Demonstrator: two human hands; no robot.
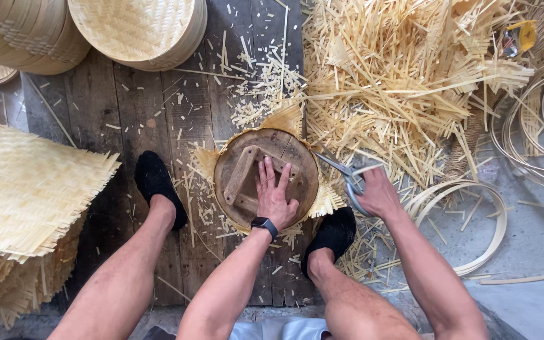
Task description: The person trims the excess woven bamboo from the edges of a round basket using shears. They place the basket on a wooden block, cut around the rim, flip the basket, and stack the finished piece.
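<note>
Head view: left hand (276,196) flat on wooden disc (266,177), mat beneath mostly hidden; right hand (376,194) grips scissors (347,178).

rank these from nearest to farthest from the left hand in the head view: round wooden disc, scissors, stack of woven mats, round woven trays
1. Round wooden disc: directly under the left hand, touching it.
2. Scissors: just right of the disc, held in the right hand.
3. Round woven trays: top left, well beyond the disc.
4. Stack of woven mats: far left edge.
</note>
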